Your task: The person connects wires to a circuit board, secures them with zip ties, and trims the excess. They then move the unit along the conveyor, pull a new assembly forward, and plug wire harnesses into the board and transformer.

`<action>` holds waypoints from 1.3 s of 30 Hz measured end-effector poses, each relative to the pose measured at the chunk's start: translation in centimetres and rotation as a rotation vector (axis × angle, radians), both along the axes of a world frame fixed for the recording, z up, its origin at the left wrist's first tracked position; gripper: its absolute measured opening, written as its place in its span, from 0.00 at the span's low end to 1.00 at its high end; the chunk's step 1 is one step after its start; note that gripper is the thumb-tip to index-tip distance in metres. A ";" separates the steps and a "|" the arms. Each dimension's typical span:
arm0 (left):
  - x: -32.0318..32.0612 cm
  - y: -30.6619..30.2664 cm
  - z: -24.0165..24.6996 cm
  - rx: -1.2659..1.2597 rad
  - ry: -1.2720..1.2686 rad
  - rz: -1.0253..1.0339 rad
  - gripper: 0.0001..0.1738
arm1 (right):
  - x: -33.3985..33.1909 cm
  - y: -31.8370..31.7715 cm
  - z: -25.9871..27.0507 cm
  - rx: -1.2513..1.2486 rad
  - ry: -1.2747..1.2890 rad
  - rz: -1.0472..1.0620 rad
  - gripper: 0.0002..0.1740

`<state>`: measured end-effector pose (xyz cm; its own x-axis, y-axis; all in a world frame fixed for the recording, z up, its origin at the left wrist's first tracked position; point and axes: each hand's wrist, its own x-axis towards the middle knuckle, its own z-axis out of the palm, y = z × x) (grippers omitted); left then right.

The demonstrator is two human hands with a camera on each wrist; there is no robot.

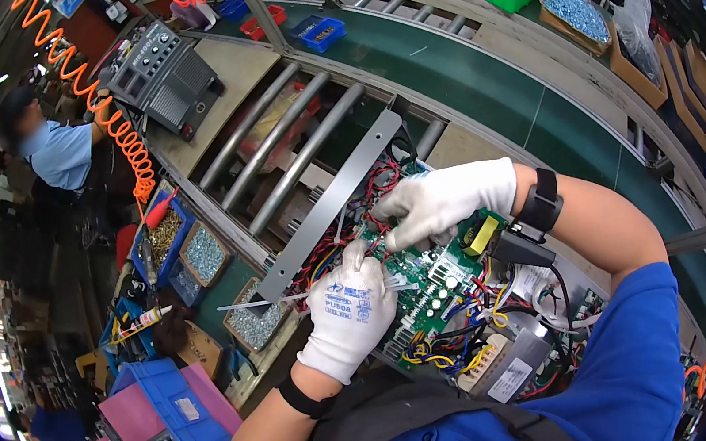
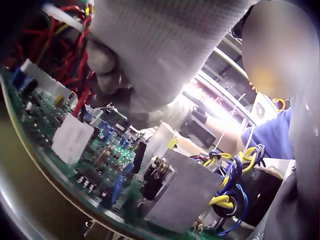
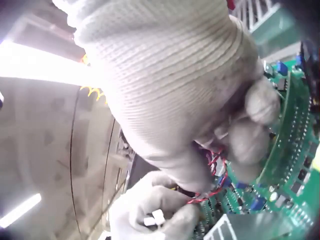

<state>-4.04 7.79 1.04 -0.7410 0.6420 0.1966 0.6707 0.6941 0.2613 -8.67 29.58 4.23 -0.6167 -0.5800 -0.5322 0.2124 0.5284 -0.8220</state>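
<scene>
Both hands wear white knit gloves and meet over a green circuit board point(image 1: 441, 276) in an open machine chassis. My left hand point(image 1: 349, 315) has curled fingers and holds several white cable ties point(image 1: 248, 305), whose strips stick out on both sides of it. Two white tie heads point(image 3: 156, 218) show between its fingers in the right wrist view. My right hand point(image 1: 449, 202) reaches in from the right, its thumb and fingers pinching twisted red and black wires point(image 3: 216, 172). The wires run down beside the left fingertips. More red wires point(image 2: 82, 60) rise by the left hand.
A grey metal bar point(image 1: 336, 196) edges the chassis, with steel rollers point(image 1: 309, 159) beyond. Bundled wires and a transformer point(image 1: 487, 359) sit near my body. Trays of screws point(image 1: 204, 252) stand at left, below a coiled orange hose point(image 1: 130, 152). Another person point(image 1: 63, 152) is at far left.
</scene>
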 end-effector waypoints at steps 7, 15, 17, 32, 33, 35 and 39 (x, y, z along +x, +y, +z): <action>-1.4 1.0 -0.5 0.091 0.059 0.048 0.15 | 1.5 0.3 -3.0 -0.735 -0.374 -0.474 0.33; -1.9 2.4 -0.2 0.306 -0.039 0.172 0.22 | 2.0 1.8 0.2 -0.441 -0.111 -0.387 0.37; -2.6 2.7 -1.6 0.093 0.055 0.125 0.24 | 1.6 2.6 0.0 -0.109 0.577 -0.263 0.34; -4.0 3.3 -1.2 0.069 0.092 0.077 0.25 | 1.2 1.4 -1.4 0.360 1.081 -0.040 0.25; -4.0 3.2 -1.3 0.079 0.084 0.065 0.25 | 1.1 1.2 -1.5 0.472 1.044 0.020 0.23; -3.5 2.9 -0.9 0.093 0.066 0.056 0.24 | 0.7 0.6 -1.4 0.494 1.031 -0.004 0.23; -2.6 2.3 -0.3 -0.004 -0.045 0.028 0.26 | 0.7 0.0 -1.9 0.578 0.988 -0.023 0.20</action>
<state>-6.65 10.06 0.73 -0.7668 0.6216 0.1600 0.6386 0.7137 0.2877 -7.97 29.58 2.35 -0.9211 -0.3892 0.0070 -0.3764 0.8862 -0.2702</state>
